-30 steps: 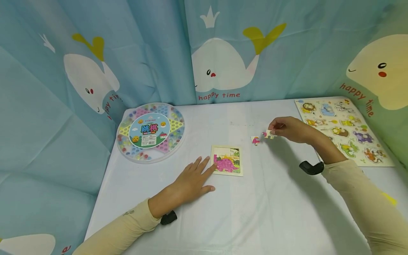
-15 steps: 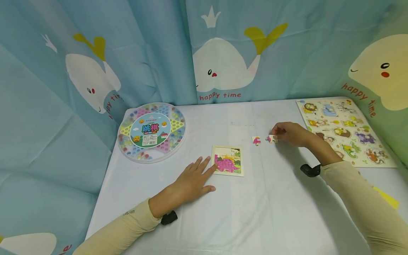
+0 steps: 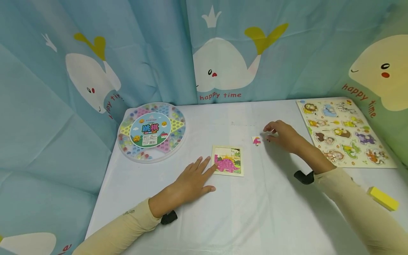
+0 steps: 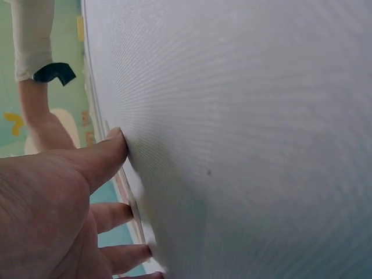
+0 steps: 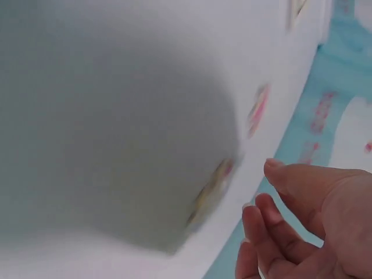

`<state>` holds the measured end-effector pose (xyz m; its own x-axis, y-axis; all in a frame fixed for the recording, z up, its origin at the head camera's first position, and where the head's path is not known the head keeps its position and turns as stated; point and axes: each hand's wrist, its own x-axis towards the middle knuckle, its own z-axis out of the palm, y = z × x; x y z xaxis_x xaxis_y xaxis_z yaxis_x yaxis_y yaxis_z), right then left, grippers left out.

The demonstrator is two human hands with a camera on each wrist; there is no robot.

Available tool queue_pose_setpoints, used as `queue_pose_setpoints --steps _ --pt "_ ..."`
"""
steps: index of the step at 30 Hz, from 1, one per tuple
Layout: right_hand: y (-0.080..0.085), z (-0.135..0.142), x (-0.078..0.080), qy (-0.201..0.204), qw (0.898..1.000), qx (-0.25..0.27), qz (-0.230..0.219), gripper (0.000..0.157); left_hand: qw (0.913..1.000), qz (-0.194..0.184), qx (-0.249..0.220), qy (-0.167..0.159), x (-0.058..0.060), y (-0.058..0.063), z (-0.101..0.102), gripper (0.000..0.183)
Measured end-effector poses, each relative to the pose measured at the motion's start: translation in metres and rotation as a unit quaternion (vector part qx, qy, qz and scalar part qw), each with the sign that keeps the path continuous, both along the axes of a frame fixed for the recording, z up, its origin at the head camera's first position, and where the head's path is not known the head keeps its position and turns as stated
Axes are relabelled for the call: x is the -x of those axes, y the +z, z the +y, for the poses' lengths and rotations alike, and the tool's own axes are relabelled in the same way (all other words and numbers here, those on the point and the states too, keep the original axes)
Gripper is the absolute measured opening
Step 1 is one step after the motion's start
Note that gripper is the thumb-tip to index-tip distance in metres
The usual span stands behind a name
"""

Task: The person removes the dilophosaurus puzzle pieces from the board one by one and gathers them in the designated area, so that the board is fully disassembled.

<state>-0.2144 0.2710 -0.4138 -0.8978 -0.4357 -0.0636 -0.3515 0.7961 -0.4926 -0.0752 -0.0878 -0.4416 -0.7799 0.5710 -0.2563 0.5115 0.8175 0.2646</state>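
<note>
My left hand (image 3: 191, 184) lies flat with fingers spread, its fingertips on the left side of a small wooden jigsaw tray (image 3: 229, 174). A pink dinosaur picture fills most of the tray; its upper left shows a bare patch. Right of it, a pink-and-white jigsaw piece (image 3: 256, 140) lies on the table. Just above a second jigsaw piece (image 5: 212, 189) hovers my right hand (image 3: 283, 136), thumb and fingers apart and holding nothing. In the head view that hand covers most of this second piece; the right wrist view shows it blurred on the tabletop.
A round Chinese checkers set (image 3: 149, 131) sits at the back left. On the right lie an animal peg-puzzle board (image 3: 338, 122) and a yellow block (image 3: 383, 198). A whale-print curtain (image 3: 153, 53) hangs behind the white table (image 3: 242, 219).
My right hand has put the second piece down on the table and let go, then shifted slightly left above it. The yellow block has come into fuller view. My left hand stays still.
</note>
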Motion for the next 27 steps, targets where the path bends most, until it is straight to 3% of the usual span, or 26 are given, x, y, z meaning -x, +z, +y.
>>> queue_pose_setpoints --steps 4,11,18,27 --pt "0.001 -0.027 -0.02 0.037 0.998 0.028 0.04 0.031 1.0 0.002 0.002 -0.002 0.0 0.0 0.0 0.076" --pt "-0.012 -0.072 -0.053 0.058 0.997 0.034 0.039 0.041 1.0 0.003 0.006 -0.002 0.001 0.0 0.0 0.076" --pt "-0.025 -0.091 -0.061 0.02 0.999 -0.004 0.048 0.044 1.0 0.001 0.004 -0.006 0.0 0.001 0.0 0.075" --pt "-0.027 -0.095 -0.067 0.017 0.997 -0.034 0.061 0.043 0.9999 0.009 0.006 -0.007 0.001 0.0 0.0 0.075"
